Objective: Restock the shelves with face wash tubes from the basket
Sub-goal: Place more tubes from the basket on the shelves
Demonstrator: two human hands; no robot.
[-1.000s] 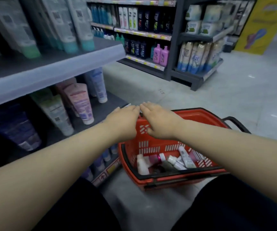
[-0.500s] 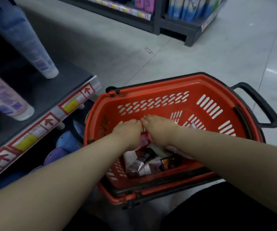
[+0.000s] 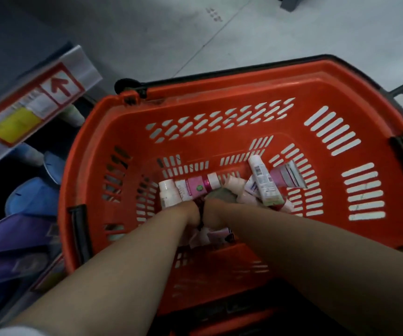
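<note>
Hiding left grip [image 3: 188, 215], right grip [image 3: 217, 213]: tubes [image 3: 261, 182]

floor [image 3: 292, 32]: grey tiles | on it: red basket [image 3: 220, 93] | inside: face wash tubes [image 3: 197, 187]

The left hand [image 3: 188, 214] and right hand [image 3: 217, 215] meet among tubes [image 3: 263, 184] in the red basket [image 3: 220, 93].

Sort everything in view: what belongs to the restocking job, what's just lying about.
Job: red basket; face wash tubes in it; left hand and right hand, both down among the tubes; labelled shelf edge.
Lying about: blue packs and purple packs under that shelf; tiled floor.
</note>
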